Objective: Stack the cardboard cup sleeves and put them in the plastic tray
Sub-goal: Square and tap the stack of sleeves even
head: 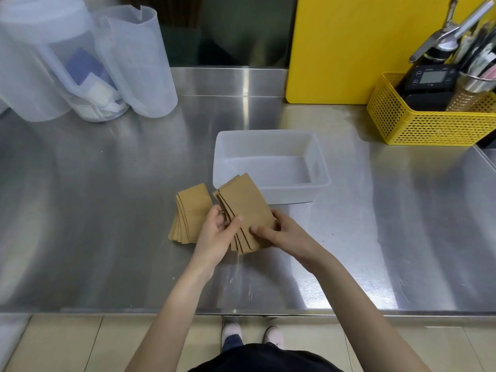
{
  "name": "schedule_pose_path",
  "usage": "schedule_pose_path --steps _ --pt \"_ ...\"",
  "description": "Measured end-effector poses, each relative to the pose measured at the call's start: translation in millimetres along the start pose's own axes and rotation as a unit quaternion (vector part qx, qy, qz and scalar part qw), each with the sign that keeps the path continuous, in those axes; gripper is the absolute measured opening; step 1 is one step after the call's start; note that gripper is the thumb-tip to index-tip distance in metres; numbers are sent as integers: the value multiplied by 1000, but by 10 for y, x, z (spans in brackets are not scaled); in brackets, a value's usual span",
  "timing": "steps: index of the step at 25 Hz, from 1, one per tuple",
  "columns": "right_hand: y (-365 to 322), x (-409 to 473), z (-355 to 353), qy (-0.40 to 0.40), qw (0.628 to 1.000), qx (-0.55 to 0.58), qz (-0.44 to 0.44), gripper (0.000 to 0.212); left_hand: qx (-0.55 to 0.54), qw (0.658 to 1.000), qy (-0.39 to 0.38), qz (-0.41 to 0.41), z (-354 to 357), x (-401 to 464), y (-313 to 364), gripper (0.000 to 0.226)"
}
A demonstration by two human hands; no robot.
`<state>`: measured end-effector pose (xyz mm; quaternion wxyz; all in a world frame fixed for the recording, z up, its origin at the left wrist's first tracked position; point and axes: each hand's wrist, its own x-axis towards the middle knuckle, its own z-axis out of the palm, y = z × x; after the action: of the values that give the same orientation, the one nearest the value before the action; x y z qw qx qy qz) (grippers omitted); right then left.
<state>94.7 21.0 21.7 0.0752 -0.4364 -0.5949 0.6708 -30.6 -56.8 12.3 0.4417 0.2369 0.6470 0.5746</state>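
Both hands hold a fanned stack of flat brown cardboard cup sleeves (243, 205) just above the steel counter. My left hand (217, 234) grips the stack's left edge, thumb on top. My right hand (279, 230) pinches its lower right side. A second pile of sleeves (189, 213) lies on the counter to the left, partly behind my left hand. The translucent plastic tray (320, 167) stands right behind the held stack, with nothing visible inside it.
Large translucent plastic jugs (134, 63) stand at the back left. A yellow perforated basket (418, 124) with a scale and utensils sits at the back right, next to an upright yellow board (349, 44). The counter's front edge (241, 311) runs below my forearms.
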Motion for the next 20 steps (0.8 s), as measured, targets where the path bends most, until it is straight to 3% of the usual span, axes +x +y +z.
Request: schedule_pose_path --steps 4,6,11,15,20 --pt "136 -33 -94 25 993 113 3 42 -16 1000 -12 -4 87 -15 9 24" --pt "166 -41 -158 37 993 110 -9 37 -8 1000 -27 -7 112 -30 -20 24" --pt "213 -83 -417 76 995 -48 -41 24 7 1000 -21 5 82 9 -70 22" --pt "217 -89 -619 127 972 -176 -92 23 113 993 -23 31 150 57 -125 24" --pt "278 -19 -707 155 945 -246 -152 30 210 976 5 60 332 109 -264 28"
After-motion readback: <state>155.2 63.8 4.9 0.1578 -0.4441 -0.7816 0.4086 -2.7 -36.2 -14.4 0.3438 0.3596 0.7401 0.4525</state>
